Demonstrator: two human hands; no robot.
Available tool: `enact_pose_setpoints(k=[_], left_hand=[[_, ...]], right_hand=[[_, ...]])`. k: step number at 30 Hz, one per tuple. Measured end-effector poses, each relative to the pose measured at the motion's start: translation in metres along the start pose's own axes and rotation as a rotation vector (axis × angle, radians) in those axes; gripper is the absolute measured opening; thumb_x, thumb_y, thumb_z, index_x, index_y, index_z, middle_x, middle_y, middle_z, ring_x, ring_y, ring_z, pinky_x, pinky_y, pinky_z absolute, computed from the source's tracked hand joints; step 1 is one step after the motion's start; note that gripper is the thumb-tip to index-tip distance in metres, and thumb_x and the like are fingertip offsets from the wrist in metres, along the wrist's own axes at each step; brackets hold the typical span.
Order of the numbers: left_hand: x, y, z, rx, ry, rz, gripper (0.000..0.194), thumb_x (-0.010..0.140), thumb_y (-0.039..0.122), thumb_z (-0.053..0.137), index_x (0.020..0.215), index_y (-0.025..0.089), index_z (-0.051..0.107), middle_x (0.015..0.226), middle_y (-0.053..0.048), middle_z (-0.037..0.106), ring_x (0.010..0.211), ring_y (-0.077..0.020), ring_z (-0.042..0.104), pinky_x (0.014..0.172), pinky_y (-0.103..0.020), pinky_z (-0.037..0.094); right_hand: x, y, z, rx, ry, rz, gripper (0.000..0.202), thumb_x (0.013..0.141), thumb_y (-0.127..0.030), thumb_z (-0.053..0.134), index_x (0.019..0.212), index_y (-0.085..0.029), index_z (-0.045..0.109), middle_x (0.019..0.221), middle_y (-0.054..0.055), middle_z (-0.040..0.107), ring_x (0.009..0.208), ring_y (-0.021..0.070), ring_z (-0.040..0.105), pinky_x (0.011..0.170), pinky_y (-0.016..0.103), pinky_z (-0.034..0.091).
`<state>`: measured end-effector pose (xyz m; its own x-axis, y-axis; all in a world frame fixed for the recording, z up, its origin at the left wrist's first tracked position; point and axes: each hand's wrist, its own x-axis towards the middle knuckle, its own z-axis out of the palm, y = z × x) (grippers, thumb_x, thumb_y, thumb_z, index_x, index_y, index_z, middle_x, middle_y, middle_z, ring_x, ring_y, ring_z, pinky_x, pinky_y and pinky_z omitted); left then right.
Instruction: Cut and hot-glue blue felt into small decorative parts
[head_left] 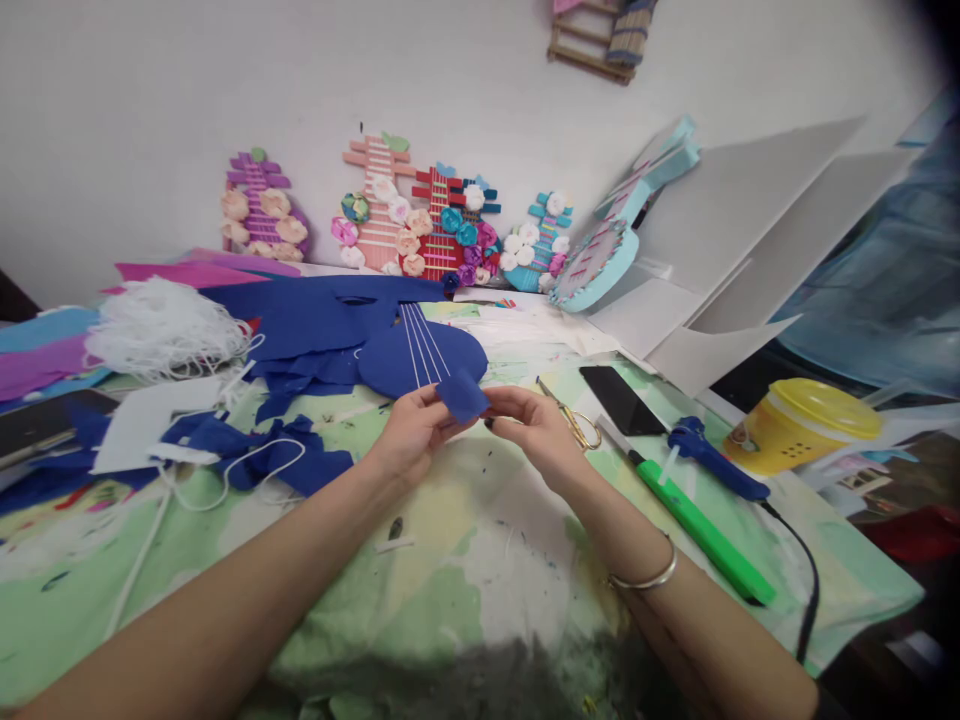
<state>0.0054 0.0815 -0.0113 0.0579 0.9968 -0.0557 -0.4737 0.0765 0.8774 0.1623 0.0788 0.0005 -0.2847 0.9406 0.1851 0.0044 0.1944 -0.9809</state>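
Observation:
Between my two hands is a small piece of blue felt, raised above the table. My left hand pinches its left side, and my right hand has its right edge between thumb and fingers. Just behind lies a dark blue oval body with several white strings running across it, partly hidden by the felt piece and my left fingers. Gold-handled scissors rest to the right of my right hand.
Right side: a phone, green utility knife, blue glue gun with cord, yellow tub. Left side: white string pile, blue felt scraps. Flower-decorated instrument models lean on the wall beside white boards.

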Motion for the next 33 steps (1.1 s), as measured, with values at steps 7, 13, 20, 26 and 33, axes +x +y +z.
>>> enact_pose_setpoints(k=[7, 13, 20, 26, 33], left_hand=[[0.002, -0.004, -0.004, 0.229, -0.047, 0.015, 0.024, 0.058, 0.021, 0.075, 0.079, 0.013, 0.066, 0.076, -0.004, 0.066, 0.065, -0.0118, 0.06, 0.063, -0.024, 0.046], [-0.001, 0.008, -0.003, 0.572, -0.137, 0.314, 0.061, 0.057, 0.016, 0.075, 0.115, 0.02, 0.058, 0.108, -0.009, 0.065, 0.09, -0.0197, 0.064, 0.076, -0.03, 0.05], [0.002, 0.004, -0.004, 0.781, -0.218, 0.355, 0.022, 0.061, 0.022, 0.071, 0.083, 0.017, 0.073, 0.086, -0.007, 0.073, 0.082, -0.0218, 0.066, 0.073, -0.03, 0.051], [0.004, -0.01, -0.012, 1.123, -0.291, 0.508, 0.016, 0.075, 0.024, 0.06, 0.077, 0.023, 0.075, 0.074, -0.003, 0.073, 0.066, -0.0172, 0.062, 0.063, -0.027, 0.045], [0.006, -0.012, -0.013, 1.113, -0.271, 0.518, 0.015, 0.074, 0.025, 0.059, 0.077, 0.023, 0.074, 0.073, -0.003, 0.073, 0.063, -0.0167, 0.061, 0.061, -0.027, 0.043]], right_hand=[[0.0, 0.0, 0.004, 0.081, 0.041, 0.006, 0.021, 0.065, -0.022, 0.069, 0.085, -0.015, 0.067, 0.074, 0.002, 0.07, 0.071, 0.0142, 0.063, 0.072, 0.03, 0.049], [0.0, -0.005, -0.006, 0.165, 0.034, 0.154, 0.031, 0.062, -0.017, 0.065, 0.092, -0.016, 0.063, 0.057, -0.003, 0.062, 0.055, 0.0108, 0.059, 0.062, 0.026, 0.048], [0.0, -0.002, -0.01, 0.07, -0.038, 0.297, 0.034, 0.062, -0.013, 0.057, 0.095, -0.018, 0.05, 0.052, -0.002, 0.063, 0.045, 0.0091, 0.05, 0.047, 0.019, 0.037], [0.005, 0.01, -0.021, -0.456, 0.008, 0.343, 0.026, 0.064, -0.015, 0.061, 0.088, -0.02, 0.05, 0.047, -0.006, 0.058, 0.035, 0.0092, 0.044, 0.038, 0.019, 0.032], [-0.037, -0.038, -0.075, -1.031, 0.384, 0.156, 0.015, 0.079, -0.024, 0.052, 0.085, -0.02, 0.064, 0.072, 0.004, 0.07, 0.064, 0.0173, 0.064, 0.058, 0.026, 0.042]])
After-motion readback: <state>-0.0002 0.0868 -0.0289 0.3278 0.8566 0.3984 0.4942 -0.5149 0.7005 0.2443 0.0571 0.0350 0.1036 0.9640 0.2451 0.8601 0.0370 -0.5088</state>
